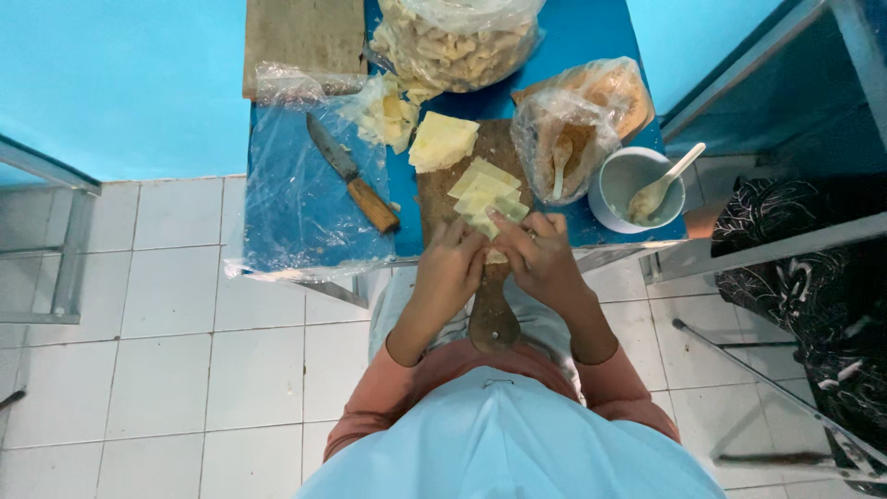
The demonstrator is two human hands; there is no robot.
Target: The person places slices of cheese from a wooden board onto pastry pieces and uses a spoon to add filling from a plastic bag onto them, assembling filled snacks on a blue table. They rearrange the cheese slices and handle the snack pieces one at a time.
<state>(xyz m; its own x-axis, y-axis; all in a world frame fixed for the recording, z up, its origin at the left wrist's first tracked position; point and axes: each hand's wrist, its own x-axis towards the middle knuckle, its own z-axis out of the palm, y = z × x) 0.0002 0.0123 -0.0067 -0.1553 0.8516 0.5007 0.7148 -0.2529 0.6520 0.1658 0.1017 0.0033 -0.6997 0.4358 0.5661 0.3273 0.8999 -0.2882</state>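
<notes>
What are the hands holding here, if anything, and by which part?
Both the left hand and the right hand pinch one pale yellow dough square at its near edge, over the wooden board. The fingers hide most of it.

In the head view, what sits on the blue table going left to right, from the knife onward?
Knife with wooden handle → stack of pale yellow dough sheets → plastic bag of brown filling with a spoon in it → white bowl holding a pale spoon.
</notes>
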